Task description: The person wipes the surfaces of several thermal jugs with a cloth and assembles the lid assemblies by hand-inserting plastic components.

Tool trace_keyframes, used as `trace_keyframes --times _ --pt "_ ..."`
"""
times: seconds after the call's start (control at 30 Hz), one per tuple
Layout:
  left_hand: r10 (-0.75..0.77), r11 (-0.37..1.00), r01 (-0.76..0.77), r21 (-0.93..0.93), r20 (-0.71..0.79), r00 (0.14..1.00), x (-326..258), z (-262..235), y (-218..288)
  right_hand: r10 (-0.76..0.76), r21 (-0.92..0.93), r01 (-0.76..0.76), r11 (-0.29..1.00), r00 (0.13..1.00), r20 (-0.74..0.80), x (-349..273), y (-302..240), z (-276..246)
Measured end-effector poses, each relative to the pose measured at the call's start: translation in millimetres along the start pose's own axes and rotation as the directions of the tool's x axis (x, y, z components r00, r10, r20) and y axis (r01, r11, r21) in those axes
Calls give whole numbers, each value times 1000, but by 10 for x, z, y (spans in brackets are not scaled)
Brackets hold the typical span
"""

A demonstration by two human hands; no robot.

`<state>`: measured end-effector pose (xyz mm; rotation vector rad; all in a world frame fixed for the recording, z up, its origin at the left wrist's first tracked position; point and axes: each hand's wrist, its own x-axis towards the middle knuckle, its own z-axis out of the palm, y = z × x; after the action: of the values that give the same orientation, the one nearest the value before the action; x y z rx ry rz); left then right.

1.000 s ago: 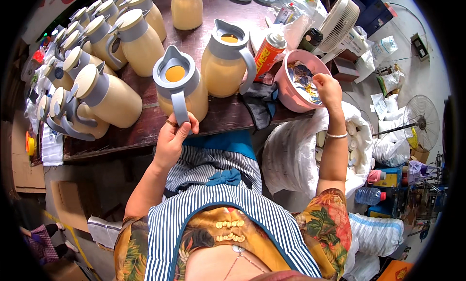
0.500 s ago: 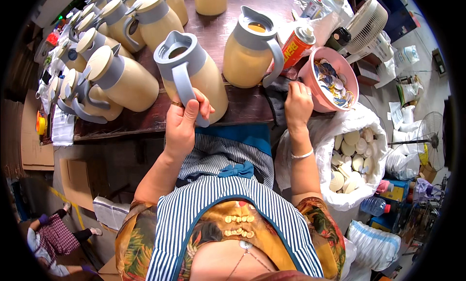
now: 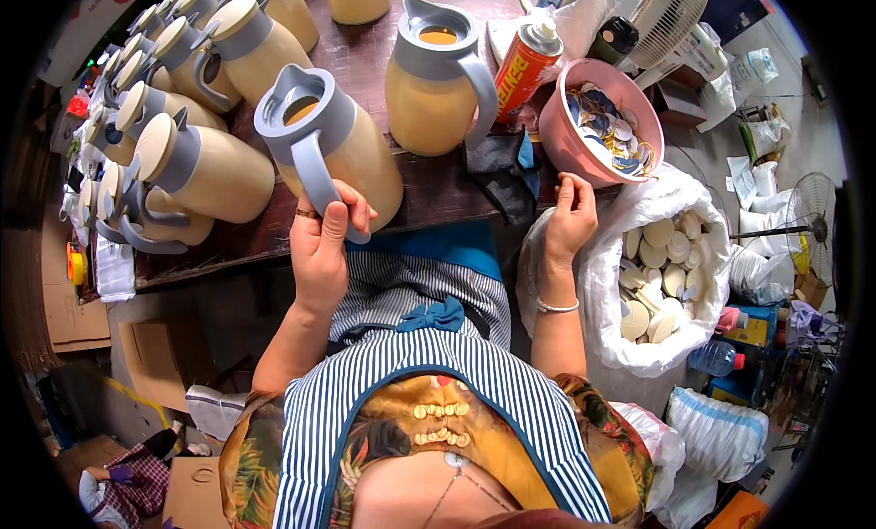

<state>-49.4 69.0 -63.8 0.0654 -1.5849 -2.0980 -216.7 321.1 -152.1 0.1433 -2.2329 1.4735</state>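
Note:
My left hand (image 3: 327, 241) is wrapped round the grey handle of a cream insulated jug (image 3: 363, 178). That jug has no lid on and leans at the table's front edge, its grey spout pointing away from me. A second lidless jug (image 3: 429, 104) stands upright to its right. My right hand (image 3: 569, 223) is raised between the pink bucket (image 3: 555, 127) and the table's edge, its fingertips pressed together. Whatever they pinch, if anything, is too small to see. A dark cloth (image 3: 502, 175) lies on the edge to its left.
Several lidded jugs (image 3: 224, 173) crowd the table's left side. A red spray can (image 3: 527, 68) stands beside the pink bucket of small tagged discs. Below hangs a white bag (image 3: 598, 296) of cream lids. A white fan (image 3: 671, 22) is at the back right.
My right hand has drawn back from the dark cloth, towards me and to the right, uncovering the cloth. My left hand keeps its grip on the jug. The whole view has shifted slightly.

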Motion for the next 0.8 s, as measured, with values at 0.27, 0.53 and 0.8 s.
trace_keyframes --times 0.27,0.53,0.8 --pt "-20 1000 19 23 43 999 -35 11 -44 -253 -300 279 912 960 124 52 64 153" --pt "-5 1000 5 23 16 1000 -46 -1 -14 -192 -244 289 926 915 353 472 118 541" --pt "-1 1000 1 10 39 999 -66 3 -75 88 -347 -1 938 968 236 83 312 -79"
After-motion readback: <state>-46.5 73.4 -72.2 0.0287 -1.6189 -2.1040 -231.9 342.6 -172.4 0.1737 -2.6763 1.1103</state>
